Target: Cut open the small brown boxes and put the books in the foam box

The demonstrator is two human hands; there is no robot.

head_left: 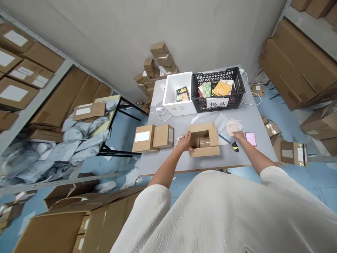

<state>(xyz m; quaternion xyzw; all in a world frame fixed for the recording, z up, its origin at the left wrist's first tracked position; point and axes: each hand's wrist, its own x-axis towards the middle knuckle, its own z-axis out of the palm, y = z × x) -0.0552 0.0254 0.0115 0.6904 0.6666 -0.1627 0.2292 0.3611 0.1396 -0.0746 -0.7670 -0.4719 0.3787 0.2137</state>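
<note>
An open cardboard box (204, 151) stands on the grey table in front of me, its top flaps spread and its inside showing. My left hand (184, 142) grips the left wall of this box, the thumb near its front corner. Out to the right, my right hand (238, 135) is closed on a pale pinkish bundle in clear plastic (233, 126); its contents are too blurred to tell. Between the box and that hand lies a utility knife (235, 146) with a black and yellow end, beside a thin blue stick-like thing (224, 138). A phone (251, 139) with a pink screen lies farther right.
Two closed cartons (143, 137) sit at the table's left. Behind stand a white foam bin (180, 108) and a black plastic crate (218, 102) holding colourful packets. Shelves of boxes line both sides. A large open carton (79, 218) stands at lower left.
</note>
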